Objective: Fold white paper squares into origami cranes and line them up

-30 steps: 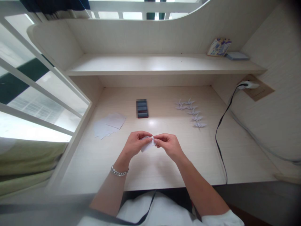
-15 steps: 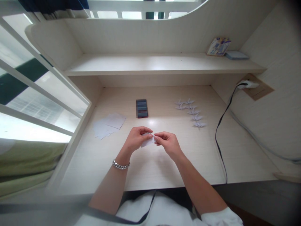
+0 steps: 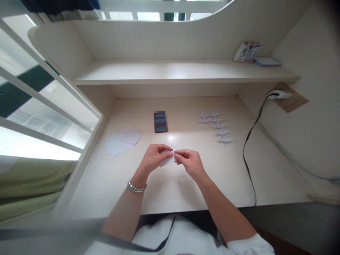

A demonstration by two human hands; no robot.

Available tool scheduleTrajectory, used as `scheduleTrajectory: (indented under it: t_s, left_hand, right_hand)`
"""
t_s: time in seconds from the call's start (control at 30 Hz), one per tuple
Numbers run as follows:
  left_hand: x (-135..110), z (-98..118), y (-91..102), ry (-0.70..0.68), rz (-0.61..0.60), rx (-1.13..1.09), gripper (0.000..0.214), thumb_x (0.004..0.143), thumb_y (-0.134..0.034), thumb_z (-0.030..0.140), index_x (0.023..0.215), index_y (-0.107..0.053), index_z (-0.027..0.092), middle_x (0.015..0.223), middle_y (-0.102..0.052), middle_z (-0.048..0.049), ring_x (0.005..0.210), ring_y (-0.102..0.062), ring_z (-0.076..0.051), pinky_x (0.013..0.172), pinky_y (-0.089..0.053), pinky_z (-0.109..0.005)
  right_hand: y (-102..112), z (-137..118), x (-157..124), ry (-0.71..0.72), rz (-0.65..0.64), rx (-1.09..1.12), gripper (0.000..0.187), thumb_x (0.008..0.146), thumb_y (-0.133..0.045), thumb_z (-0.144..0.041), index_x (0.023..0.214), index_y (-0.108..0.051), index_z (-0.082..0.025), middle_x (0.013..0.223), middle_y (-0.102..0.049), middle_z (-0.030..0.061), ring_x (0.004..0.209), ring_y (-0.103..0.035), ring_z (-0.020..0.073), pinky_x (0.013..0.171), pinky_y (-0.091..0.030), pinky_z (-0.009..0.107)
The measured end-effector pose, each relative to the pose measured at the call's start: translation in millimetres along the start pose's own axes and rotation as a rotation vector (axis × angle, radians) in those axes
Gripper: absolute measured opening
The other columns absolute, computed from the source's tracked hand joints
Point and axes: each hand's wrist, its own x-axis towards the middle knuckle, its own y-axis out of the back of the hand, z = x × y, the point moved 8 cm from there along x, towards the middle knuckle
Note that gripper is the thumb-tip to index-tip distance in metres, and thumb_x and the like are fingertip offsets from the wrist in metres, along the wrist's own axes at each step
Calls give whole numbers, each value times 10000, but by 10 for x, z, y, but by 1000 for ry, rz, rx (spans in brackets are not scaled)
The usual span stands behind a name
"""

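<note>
A small folded piece of white paper (image 3: 166, 162) is held up over the desk between both hands. My left hand (image 3: 156, 157) pinches its upper edge between thumb and fingers. At the right corner of the paper, my right hand (image 3: 189, 161) is closed in a pinch, its fingertips close to the left thumb. The fingers cover part of the folds. To the right, several folded paper cranes (image 3: 217, 126) stand in a bent row. Several loose white paper sheets (image 3: 130, 136) lie overlapping on the left.
A dark phone-like rectangle (image 3: 160, 122), its face blurred, lies beyond the hands. A black cable (image 3: 247, 141) runs from the wall socket (image 3: 292, 101) down the desk's right side. On the shelf (image 3: 148, 71) above are a small colourful box (image 3: 247, 52) and a flat bluish item (image 3: 267, 62).
Almost nothing differs. Both hands keep their pinch on the paper in the same place; the whole view has shifted very slightly.
</note>
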Motion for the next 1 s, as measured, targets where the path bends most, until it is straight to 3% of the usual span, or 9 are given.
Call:
scheduleTrajectory:
  t_s: [0.4, 1.0]
  left_hand:
    - [-36, 8, 53, -43, 19, -68, 324, 640, -707, 372, 853, -683, 130, 774, -690, -77, 650, -617, -162, 543, -465, -240]
    - [-47, -8, 58, -46, 37, 25, 309, 688, -663, 396, 852, -690, 135, 683, -670, -53, 516, -541, -108, 453, -389, -206]
  right_hand:
    - [17, -133, -74, 37, 46, -17, 293, 616, -750, -354, 817, -698, -147, 606, -671, 45, 547, -621, 168, 542, -517, 315]
    - [-11, -74, -66, -2, 33, 86, 286, 556, -787, -293, 791, -709, -150, 649, -689, 39, 562, -619, 150, 568, -517, 302]
